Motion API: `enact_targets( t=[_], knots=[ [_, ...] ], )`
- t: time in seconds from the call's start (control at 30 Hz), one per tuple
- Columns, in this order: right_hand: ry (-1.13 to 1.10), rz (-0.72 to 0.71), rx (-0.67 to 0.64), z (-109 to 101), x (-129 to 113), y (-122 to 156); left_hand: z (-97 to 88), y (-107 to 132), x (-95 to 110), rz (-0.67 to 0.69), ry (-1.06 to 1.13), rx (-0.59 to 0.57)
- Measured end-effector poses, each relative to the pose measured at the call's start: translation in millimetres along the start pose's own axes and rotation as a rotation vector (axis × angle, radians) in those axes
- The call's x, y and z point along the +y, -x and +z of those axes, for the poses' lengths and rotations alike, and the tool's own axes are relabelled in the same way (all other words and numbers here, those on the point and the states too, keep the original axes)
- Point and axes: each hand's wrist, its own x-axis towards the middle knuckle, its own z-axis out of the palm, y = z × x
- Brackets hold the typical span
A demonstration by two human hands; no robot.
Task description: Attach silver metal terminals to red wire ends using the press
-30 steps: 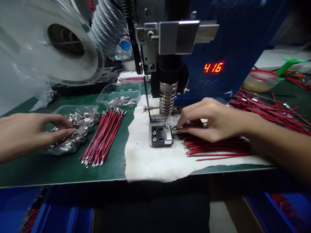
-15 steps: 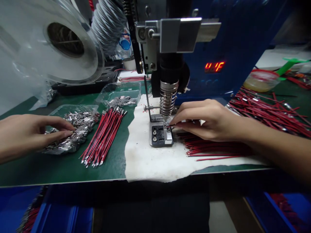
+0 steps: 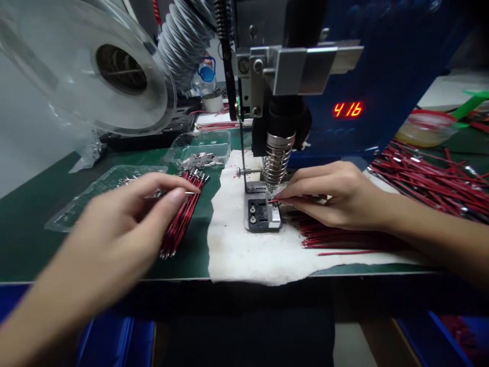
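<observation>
My right hand [image 3: 328,196] pinches a thin red wire [image 3: 275,201], whose tip lies on the small metal fixture [image 3: 263,214] under the spring-tipped press head [image 3: 278,158]. My left hand [image 3: 133,214] hovers over the bundle of red wires with metal ends [image 3: 183,216] and pinches a small metal terminal [image 3: 168,192] between thumb and fingers. A clear tray of metal terminals [image 3: 99,186] lies behind that hand. More red wires [image 3: 344,237] lie under my right wrist on the white cloth [image 3: 248,250].
The blue machine body carries a red display [image 3: 347,109] reading 416. A big clear reel [image 3: 103,66] stands at the back left, a second clear tray [image 3: 202,150] behind the bundle. A large heap of red wires [image 3: 431,178] lies at the right. Blue bins [image 3: 114,341] sit below the table edge.
My left hand has left the terminal tray and moved right towards the press, pinching a terminal. My right hand pushed the wire tip onto the fixture. The display flickered and reads 416 again.
</observation>
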Motion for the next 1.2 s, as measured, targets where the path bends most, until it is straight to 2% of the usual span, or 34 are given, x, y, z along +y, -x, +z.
enact_targets(
  t=[0.07, 0.17, 0.27, 0.4, 0.53, 0.67, 0.87, 1.0, 1.1, 1.2],
  knots=[
    [-0.014, 0.043, 0.026, 1.2, -2.6, -0.4, 27.0, 13.0, 28.9, -0.039, 0.189, -0.020],
    [-0.010, 0.084, 0.047, 1.9, -5.9, -0.6, 58.1, 19.3, 52.7, -0.136, 0.458, -0.099],
    [-0.014, 0.096, 0.060, 1.1, -7.6, -0.7, 76.1, 17.7, 64.2, -0.192, 0.594, -0.141],
    [-0.008, 0.094, 0.062, 0.3, -8.3, -1.5, 87.4, 15.7, 69.6, -0.219, 0.598, -0.089],
    [0.002, 0.090, 0.064, 1.2, -8.7, -2.1, 86.0, 15.0, 62.6, -0.227, 0.475, -0.062],
    [-0.002, 0.097, 0.067, 2.1, -8.5, -1.6, 73.0, 11.5, 48.7, -0.154, 0.208, 0.002],
    [0.003, 0.089, 0.068, 2.1, -7.0, -0.4, 51.6, 3.9, 31.3, 0.116, -0.157, -0.121],
    [0.010, 0.089, 0.066, 1.9, -6.5, -0.5, 39.6, -3.4, 20.7, 0.222, -0.325, -0.259],
    [0.014, 0.076, 0.073, 1.5, -6.7, -0.7, 36.7, -7.3, 16.2, 0.255, -0.380, -0.251],
    [0.007, 0.068, 0.077, 1.2, -7.1, -1.1, 38.7, -8.0, 16.8, 0.228, -0.353, -0.207]
  ],
)
